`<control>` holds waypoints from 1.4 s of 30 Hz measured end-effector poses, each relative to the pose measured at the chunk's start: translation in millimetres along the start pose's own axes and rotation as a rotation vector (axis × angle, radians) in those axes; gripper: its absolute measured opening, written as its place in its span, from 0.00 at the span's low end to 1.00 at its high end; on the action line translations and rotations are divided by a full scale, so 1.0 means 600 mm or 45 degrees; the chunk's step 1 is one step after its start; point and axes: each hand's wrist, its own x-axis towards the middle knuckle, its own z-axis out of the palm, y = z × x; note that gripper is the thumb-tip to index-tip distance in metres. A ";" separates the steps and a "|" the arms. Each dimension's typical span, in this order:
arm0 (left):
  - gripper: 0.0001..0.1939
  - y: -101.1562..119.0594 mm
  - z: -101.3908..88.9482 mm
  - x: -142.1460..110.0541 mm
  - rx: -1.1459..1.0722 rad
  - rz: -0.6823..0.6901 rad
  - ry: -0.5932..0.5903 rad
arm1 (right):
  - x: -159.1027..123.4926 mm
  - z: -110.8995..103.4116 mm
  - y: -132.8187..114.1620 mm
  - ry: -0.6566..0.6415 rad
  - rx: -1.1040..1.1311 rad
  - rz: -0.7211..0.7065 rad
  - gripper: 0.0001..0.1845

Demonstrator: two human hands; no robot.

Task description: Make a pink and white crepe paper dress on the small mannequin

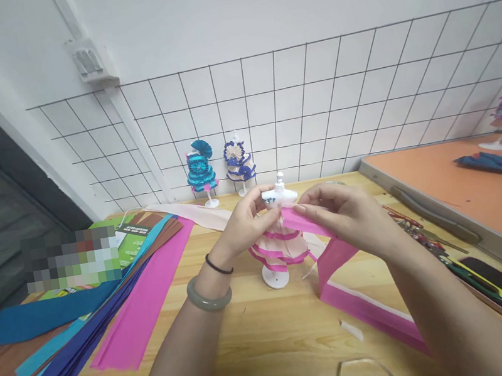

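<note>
A small white dress form stands on its round base in front of me, wearing a tiered white skirt edged in pink. My left hand is closed around its left side, thumb against the front of the waist. My right hand pinches a pink-and-white crepe paper strip near the bodice. One end of the strip lies against the form's waist. From my right hand the rest hangs in folds and trails over the table beneath my right forearm.
Crepe paper strips in several colours fan out at left. Two decorated dress forms stand by the tiled wall. Green-and-yellow scissors lie at right beside an orange board. Paper scrap and a curved cord lie in front.
</note>
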 end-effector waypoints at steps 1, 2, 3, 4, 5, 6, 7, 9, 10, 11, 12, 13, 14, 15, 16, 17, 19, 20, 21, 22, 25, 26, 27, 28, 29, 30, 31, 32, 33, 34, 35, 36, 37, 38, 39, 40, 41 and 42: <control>0.17 0.001 0.001 0.000 0.002 0.003 0.006 | 0.000 0.000 0.000 0.003 -0.001 -0.004 0.12; 0.18 0.001 0.001 0.000 0.001 0.004 0.012 | 0.000 0.000 0.000 0.004 -0.003 -0.010 0.12; 0.18 0.001 0.001 0.000 -0.003 0.000 0.016 | -0.001 0.000 0.000 -0.001 -0.005 -0.018 0.12; 0.18 0.000 0.002 0.000 -0.008 -0.006 0.021 | -0.001 0.000 0.000 -0.007 -0.008 -0.027 0.12; 0.19 0.000 0.002 0.000 -0.015 -0.014 0.029 | -0.001 0.000 0.000 -0.012 -0.015 -0.034 0.12; 0.20 -0.001 0.002 0.000 -0.021 -0.023 0.035 | -0.001 0.001 0.000 -0.013 -0.023 -0.037 0.12; 0.21 -0.002 0.002 0.000 -0.028 -0.030 0.036 | 0.000 0.001 0.000 -0.009 -0.031 -0.038 0.12; 0.26 -0.002 0.002 0.000 -0.053 -0.043 0.017 | 0.000 0.002 -0.001 0.009 -0.048 -0.044 0.12; 0.29 -0.002 0.003 0.000 -0.069 -0.045 0.005 | 0.001 0.002 -0.001 0.021 -0.056 -0.050 0.12; 0.32 -0.002 0.003 -0.001 -0.084 -0.047 -0.007 | 0.001 0.002 -0.001 0.031 -0.064 -0.053 0.12; 0.35 -0.001 0.003 -0.001 -0.097 -0.049 -0.015 | 0.001 0.002 -0.001 0.035 -0.071 -0.052 0.12; 0.37 0.000 0.004 -0.001 -0.105 -0.051 -0.018 | 0.001 0.002 -0.001 0.034 -0.078 -0.046 0.13; 0.38 0.001 0.004 -0.002 -0.108 -0.053 -0.017 | 0.001 0.002 -0.001 0.029 -0.085 -0.035 0.13; 0.38 0.001 0.005 -0.002 -0.110 -0.055 -0.019 | 0.001 0.002 0.000 0.023 -0.092 -0.023 0.13; 0.38 0.002 0.005 -0.002 -0.111 -0.057 -0.024 | 0.001 0.002 0.000 0.018 -0.101 -0.016 0.13; 0.39 0.003 0.005 -0.002 -0.108 -0.060 -0.030 | 0.001 0.002 0.000 0.019 -0.113 -0.018 0.13; 0.39 0.004 0.006 -0.003 -0.102 -0.054 -0.034 | 0.001 0.002 0.000 0.036 -0.140 -0.042 0.13; 0.38 0.005 0.006 -0.003 -0.100 -0.048 -0.035 | 0.000 0.002 0.000 0.043 -0.153 -0.054 0.13; 0.38 0.006 0.007 -0.003 -0.100 -0.041 -0.034 | 0.000 0.002 0.000 0.046 -0.166 -0.062 0.13; 0.37 0.007 0.007 -0.003 -0.102 -0.036 -0.034 | 0.000 0.002 0.000 0.045 -0.177 -0.067 0.14; 0.37 0.011 0.009 -0.004 -0.106 -0.050 -0.047 | -0.001 0.001 0.000 0.038 -0.205 -0.070 0.15; 0.36 0.011 0.009 -0.005 -0.103 -0.059 -0.052 | -0.002 0.001 0.000 0.040 -0.214 -0.072 0.15; 0.36 0.011 0.010 -0.005 -0.099 -0.065 -0.056 | -0.002 0.001 0.000 0.045 -0.221 -0.078 0.15; 0.36 0.011 0.010 -0.005 -0.093 -0.068 -0.056 | -0.002 0.000 0.000 0.050 -0.227 -0.085 0.15; 0.36 0.011 0.010 -0.005 -0.089 -0.066 -0.055 | -0.002 0.000 0.001 0.054 -0.234 -0.092 0.15; 0.36 0.010 0.011 -0.005 -0.087 -0.062 -0.056 | -0.002 0.000 0.001 0.057 -0.241 -0.099 0.15; 0.36 0.010 0.011 -0.005 -0.087 -0.057 -0.056 | -0.002 -0.001 0.001 0.060 -0.249 -0.105 0.15; 0.36 0.009 0.011 -0.005 -0.088 -0.052 -0.057 | -0.002 -0.001 0.000 0.064 -0.257 -0.109 0.15; 0.36 0.009 0.011 -0.004 -0.089 -0.048 -0.059 | -0.002 -0.002 0.000 0.065 -0.264 -0.110 0.15; 0.36 0.009 0.011 -0.004 -0.088 -0.047 -0.062 | -0.002 -0.002 -0.001 0.064 -0.271 -0.107 0.15; 0.36 0.009 0.011 -0.004 -0.085 -0.047 -0.066 | -0.002 -0.002 -0.002 0.061 -0.275 -0.102 0.15; 0.36 0.010 0.011 -0.004 -0.080 -0.046 -0.068 | -0.003 -0.003 -0.003 0.057 -0.277 -0.097 0.15; 0.35 0.010 0.010 -0.005 -0.072 -0.046 -0.071 | -0.003 -0.003 -0.004 0.053 -0.279 -0.091 0.15; 0.35 0.010 0.010 -0.005 -0.060 -0.045 -0.073 | -0.003 -0.003 -0.004 0.048 -0.280 -0.085 0.15; 0.35 0.010 0.010 -0.005 -0.046 -0.043 -0.072 | -0.004 -0.003 -0.005 0.046 -0.281 -0.081 0.15; 0.34 0.010 0.009 -0.006 -0.031 -0.040 -0.072 | -0.004 -0.003 -0.005 0.046 -0.283 -0.081 0.15; 0.34 0.010 0.009 -0.006 -0.018 -0.039 -0.072 | -0.004 -0.003 -0.004 0.046 -0.284 -0.083 0.15; 0.33 0.010 0.008 -0.006 -0.008 -0.040 -0.073 | -0.004 -0.003 -0.004 0.046 -0.286 -0.088 0.14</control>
